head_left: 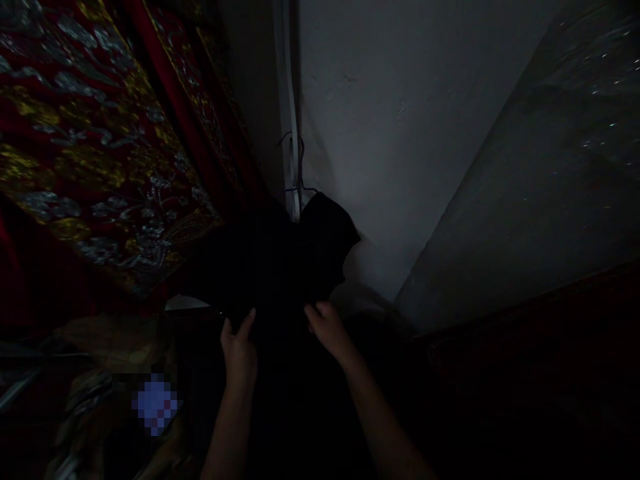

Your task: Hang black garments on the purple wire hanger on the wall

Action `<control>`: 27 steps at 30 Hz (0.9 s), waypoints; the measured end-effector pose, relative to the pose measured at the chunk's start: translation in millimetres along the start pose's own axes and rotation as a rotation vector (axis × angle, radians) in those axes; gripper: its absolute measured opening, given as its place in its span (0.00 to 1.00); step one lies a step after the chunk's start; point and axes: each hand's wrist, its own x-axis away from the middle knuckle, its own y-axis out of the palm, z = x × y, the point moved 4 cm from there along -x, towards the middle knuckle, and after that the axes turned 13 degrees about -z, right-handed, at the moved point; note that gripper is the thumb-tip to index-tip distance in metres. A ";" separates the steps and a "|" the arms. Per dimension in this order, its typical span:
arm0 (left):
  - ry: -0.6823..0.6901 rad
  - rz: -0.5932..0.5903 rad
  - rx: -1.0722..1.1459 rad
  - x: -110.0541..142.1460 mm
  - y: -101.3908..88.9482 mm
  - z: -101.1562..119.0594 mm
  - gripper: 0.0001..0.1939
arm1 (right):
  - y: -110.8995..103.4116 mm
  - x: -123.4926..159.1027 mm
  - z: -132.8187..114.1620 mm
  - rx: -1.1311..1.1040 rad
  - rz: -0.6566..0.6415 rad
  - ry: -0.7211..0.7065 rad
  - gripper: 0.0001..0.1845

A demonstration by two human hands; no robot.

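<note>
A black garment (280, 267), very dark with few details showing, hangs against the wall from a thin hanger (301, 167). My left hand (240, 350) holds it at its lower left, thumb raised along the cloth. On the other side, my right hand (327, 327) has its fingers curled closed on the same garment. Both forearms reach up from the bottom of the view. Deep shadow hides the cloth between and below my hands.
Red cloth (100, 133) with gold and silver embroidery hangs at the left. A pale vertical strip (287, 80) runs down the grey wall (400, 120). Shiny clear sheeting (550, 167) covers the right side. A pixelated blue patch (156, 403) lies among blurred items at lower left.
</note>
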 end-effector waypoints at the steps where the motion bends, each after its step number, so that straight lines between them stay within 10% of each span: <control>1: 0.173 0.115 -0.083 2.3 -5.5 -0.1 0.29 | -1.8 4.3 2.6 -0.037 0.001 0.017 0.24; 3: 0.520 0.220 -0.327 13.8 -6.7 -5.1 0.32 | -2.8 13.1 7.1 -0.115 0.006 0.035 0.25; 5: 0.701 0.049 -0.571 25.3 6.6 -20.9 0.28 | 0.4 19.7 9.1 -0.167 -0.022 0.029 0.27; 10: 0.605 -0.517 -0.645 40.9 42.3 -60.4 0.11 | 3.1 24.3 6.8 -0.133 -0.035 -0.024 0.29; 20: 0.561 -0.525 -0.624 40.5 58.1 -36.0 0.06 | -12.7 35.1 -7.2 0.027 -0.095 -0.252 0.15; 27: 0.553 -0.515 -0.682 36.0 57.2 -38.2 0.06 | -28.7 10.0 -40.0 -0.493 -0.248 -0.071 0.14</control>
